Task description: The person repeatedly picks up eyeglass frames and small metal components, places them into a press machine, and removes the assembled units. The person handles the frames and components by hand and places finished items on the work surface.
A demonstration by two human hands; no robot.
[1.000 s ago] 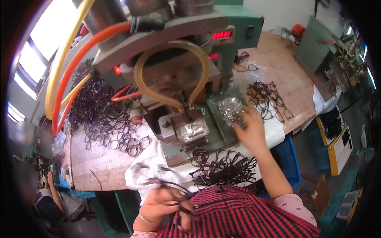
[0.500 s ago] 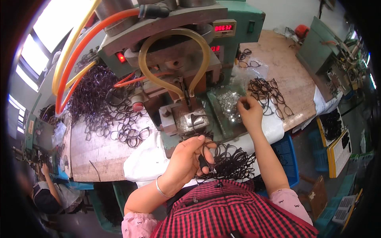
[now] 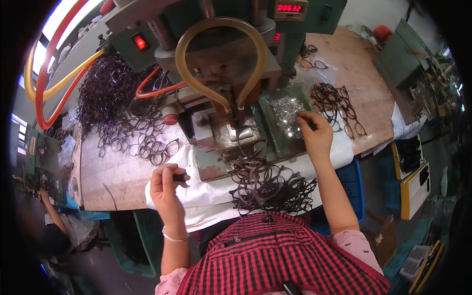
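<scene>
My left hand (image 3: 169, 192) is held over the white cloth at the front of the table. Its fingers are closed on a small black tool (image 3: 181, 178), of which only a short dark end shows. My right hand (image 3: 318, 140) hovers at the right edge of a green tray (image 3: 271, 129) with small shiny metal pieces (image 3: 287, 115). Its thumb and forefinger are pinched; whatever lies between them is too small to make out. A dark glasses frame (image 3: 252, 140) rests against the press's metal fixture (image 3: 228, 133). In front of the fixture sits a heap of dark glasses frames (image 3: 270, 189).
The green press (image 3: 223, 64) with a looped yellow hose (image 3: 260, 44) stands over the fixture. More glasses frames (image 3: 113, 93) pile up at left, others (image 3: 334, 105) at right. A blue crate (image 3: 351, 189) stands below the table's right side. Another person (image 3: 59, 226) sits at far left.
My left hand has moved left, away from the front heap, and no longer holds a glasses frame. One frame now lies at the fixture. My right hand stays by the tray. The view has shifted.
</scene>
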